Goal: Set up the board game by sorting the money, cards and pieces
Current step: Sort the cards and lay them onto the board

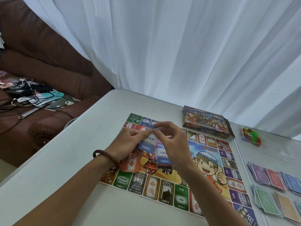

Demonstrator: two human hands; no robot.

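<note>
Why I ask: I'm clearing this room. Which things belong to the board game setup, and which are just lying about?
Belongs: colourful printed game board; blue-and-white paper cards pinched between left hand and right hand; piles of purple, red, blue, green and orange paper notes; printed cardboard game box; blurred red-and-green packet.
Lying about: brown leather sofa; tangled black cables on it.

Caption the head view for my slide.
Left hand and right hand pinch a blue card over the game board; money piles at right.
</note>
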